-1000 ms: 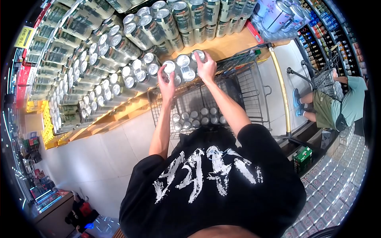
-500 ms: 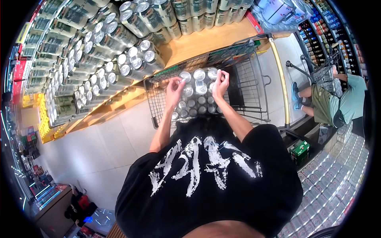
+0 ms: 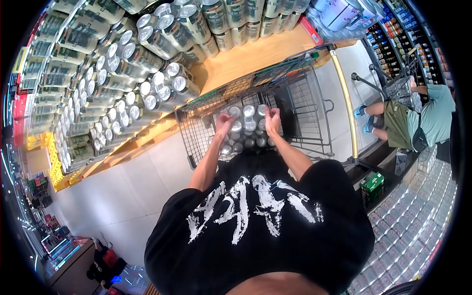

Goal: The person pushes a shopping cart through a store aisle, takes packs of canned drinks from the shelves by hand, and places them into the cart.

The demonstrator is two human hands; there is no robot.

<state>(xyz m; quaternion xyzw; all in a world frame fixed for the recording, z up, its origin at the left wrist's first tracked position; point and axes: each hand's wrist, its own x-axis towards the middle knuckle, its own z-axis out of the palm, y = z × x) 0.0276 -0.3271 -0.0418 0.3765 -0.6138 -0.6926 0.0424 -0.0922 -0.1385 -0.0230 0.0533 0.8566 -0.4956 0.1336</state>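
Note:
A shrink-wrapped pack of cans (image 3: pixel 249 111) with silver tops is held between my two hands, inside the wire shopping cart (image 3: pixel 310 98). My left hand (image 3: pixel 224 124) grips its left side near the top, fingers closed. On the opposite side my right hand (image 3: pixel 272 121) is closed on the edge, fingertips by the can tops. More cans (image 3: pixel 238 147) show just below the pack, close to my shirt. I cannot tell whether the pack touches what is under it.
Stacked can packs (image 3: pixel 162 88) fill the wooden display (image 3: pixel 250 51) beyond the cart. The cart's yellow handle (image 3: pixel 346 103) is on the right. A person in a green shirt (image 3: pixel 435 115) stands farther right with another cart (image 3: pixel 403 91). More cans (image 3: pixel 408 221) are stacked at lower right.
Both hands and the pack have moved lower into the cart and slightly toward my body. My hands still grip its sides.

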